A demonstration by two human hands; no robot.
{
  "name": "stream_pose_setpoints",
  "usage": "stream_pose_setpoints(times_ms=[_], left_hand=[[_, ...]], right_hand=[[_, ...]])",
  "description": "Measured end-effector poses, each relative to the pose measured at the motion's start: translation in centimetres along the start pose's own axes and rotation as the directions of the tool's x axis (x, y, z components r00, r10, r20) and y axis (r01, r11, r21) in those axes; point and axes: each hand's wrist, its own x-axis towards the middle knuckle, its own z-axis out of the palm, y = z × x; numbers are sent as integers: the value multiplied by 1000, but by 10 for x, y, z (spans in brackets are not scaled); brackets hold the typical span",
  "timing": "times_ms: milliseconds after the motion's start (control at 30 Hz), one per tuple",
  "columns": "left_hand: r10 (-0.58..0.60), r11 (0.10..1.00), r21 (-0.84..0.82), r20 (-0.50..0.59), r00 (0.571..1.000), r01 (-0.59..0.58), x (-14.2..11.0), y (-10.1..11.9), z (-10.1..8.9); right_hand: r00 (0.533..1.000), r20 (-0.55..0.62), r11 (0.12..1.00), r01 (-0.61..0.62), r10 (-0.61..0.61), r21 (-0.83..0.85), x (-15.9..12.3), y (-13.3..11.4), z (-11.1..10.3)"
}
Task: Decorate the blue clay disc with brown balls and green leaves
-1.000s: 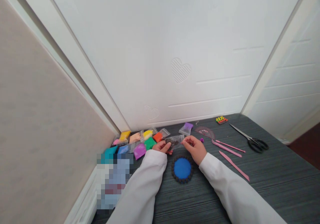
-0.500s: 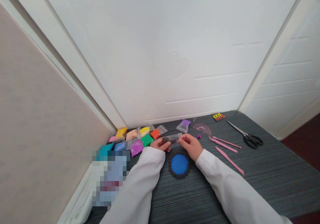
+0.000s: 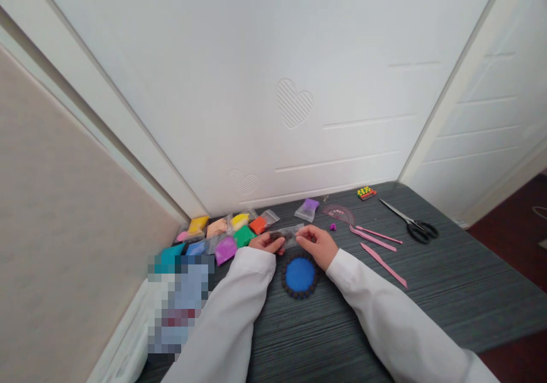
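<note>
Between my two hands is a small clear plastic bag (image 3: pixel 290 235) with something dark inside it. My left hand (image 3: pixel 268 243) grips its left end, thumb on top. The fingers of my right hand (image 3: pixel 317 244) pinch the bag's right end. Just below the hands lies a flat blue disc (image 3: pixel 300 274) edged with dark brown beads or balls. A small purple lump (image 3: pixel 333 227) rests to the right of my right hand. What exactly the dark content is, I cannot make out.
Several bags of coloured clay, among them a green one (image 3: pixel 244 236) and a magenta one (image 3: pixel 225 250), lie at the left. A purple bag (image 3: pixel 307 208), a protractor (image 3: pixel 339 214), pink tools (image 3: pixel 383 264), scissors (image 3: pixel 416 226) and a yellow-red piece (image 3: pixel 366 192) lie toward the right.
The whole view has shifted slightly, so everything sits a little further left and higher. Both hands still hold the bag, and the right fingers remain at its end.
</note>
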Motion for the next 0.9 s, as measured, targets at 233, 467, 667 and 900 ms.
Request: stream_pose_setpoints(times_ms=[233, 467, 667, 900], left_hand=[[-5, 999, 40, 41, 999, 4, -1, 4, -2], [10, 998, 59, 61, 998, -14, 1, 1, -3], [20, 998, 60, 58, 998, -23, 1, 0, -2], [14, 998, 67, 48, 999, -17, -1, 2, 0]], right_hand=[[1000, -14, 998, 11, -12, -57, -3, -4, -3], [998, -60, 998, -18, 14, -63, -4, -1, 0], [997, -72, 999, -35, 33, -29, -4, 3, 1], [997, -63, 999, -48, 49, 16, -3, 3, 1]])
